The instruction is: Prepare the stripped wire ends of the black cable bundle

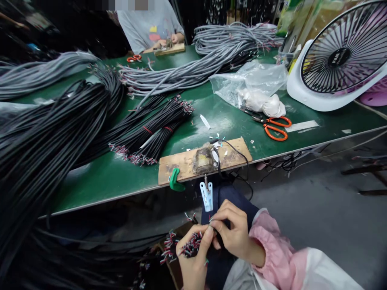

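My left hand (193,257) is closed around a bundle of black cable ends (190,245) with stripped red and white wire tips, held low in front of my lap. My right hand (234,231), in a pink sleeve, pinches one wire tip at the top of that bundle. Just above my hands a soldering iron tip with a pale blue clip (207,195) sticks out from a wooden board (181,163) clamped to the edge of the green table (115,177).
Big bundles of black cables (60,133) fill the left; grey cables (187,72) lie behind. Orange scissors (275,127), a plastic bag (250,82) and a white fan (341,60) are on the right. Another person (151,24) sits across the table.
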A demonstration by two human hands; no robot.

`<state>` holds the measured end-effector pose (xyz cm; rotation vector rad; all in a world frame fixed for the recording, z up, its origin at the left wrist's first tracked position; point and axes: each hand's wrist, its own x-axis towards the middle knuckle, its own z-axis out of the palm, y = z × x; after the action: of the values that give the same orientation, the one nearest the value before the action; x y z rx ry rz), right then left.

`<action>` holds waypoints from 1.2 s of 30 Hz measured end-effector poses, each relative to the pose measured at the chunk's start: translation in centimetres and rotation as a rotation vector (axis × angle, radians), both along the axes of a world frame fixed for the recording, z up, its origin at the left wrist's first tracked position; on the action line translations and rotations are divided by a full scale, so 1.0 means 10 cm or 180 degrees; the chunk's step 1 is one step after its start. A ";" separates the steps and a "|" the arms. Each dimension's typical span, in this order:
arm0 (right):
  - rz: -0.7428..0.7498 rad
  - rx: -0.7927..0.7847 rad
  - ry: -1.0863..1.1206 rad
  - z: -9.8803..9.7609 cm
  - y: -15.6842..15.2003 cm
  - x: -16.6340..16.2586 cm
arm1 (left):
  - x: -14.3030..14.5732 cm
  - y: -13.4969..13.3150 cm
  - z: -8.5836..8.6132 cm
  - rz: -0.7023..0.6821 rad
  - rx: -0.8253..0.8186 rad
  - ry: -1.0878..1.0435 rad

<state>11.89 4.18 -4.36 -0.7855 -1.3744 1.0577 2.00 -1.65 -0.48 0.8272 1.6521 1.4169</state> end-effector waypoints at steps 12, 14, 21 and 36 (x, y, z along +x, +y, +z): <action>0.2194 -0.1458 0.0717 -0.01 0.25 0.22 | -0.19 0.04 -0.06 -0.0641 0.0269 -0.0108; 0.1835 -0.1538 0.0672 0.02 0.33 0.22 | -0.20 0.04 -0.07 -0.0619 0.0356 -0.0032; 0.1101 -0.1315 -0.0087 0.32 0.68 0.02 | -0.25 0.08 0.03 -0.0594 0.0517 0.0096; 0.2089 -0.2649 0.2143 0.09 0.65 -0.34 | -0.26 0.28 0.16 -0.0187 0.0828 0.0768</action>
<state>8.44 10.70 -3.46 -0.4454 -0.5611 2.2398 -0.59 1.12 1.10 1.2256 1.6230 1.5607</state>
